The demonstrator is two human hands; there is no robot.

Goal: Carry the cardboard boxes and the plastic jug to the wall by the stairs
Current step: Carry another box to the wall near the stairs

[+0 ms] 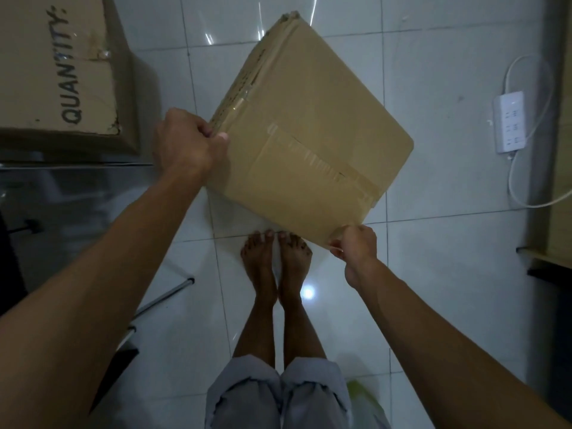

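A taped brown cardboard box (312,125) is in front of me above the white tiled floor, turned so one corner points at my bare feet (276,258). My left hand (188,144) grips its left corner, fingers curled over the edge. My right hand (356,247) pinches the near bottom corner. A second, larger cardboard box (58,66) printed with "QUANTITY" stands at the upper left. No plastic jug can be made out.
A white power strip (510,122) with its looping cable lies on the floor at the right, beside a wooden furniture edge (557,187). Dark furniture and a metal leg (167,297) sit at the left. A greenish bag (365,400) shows behind my legs.
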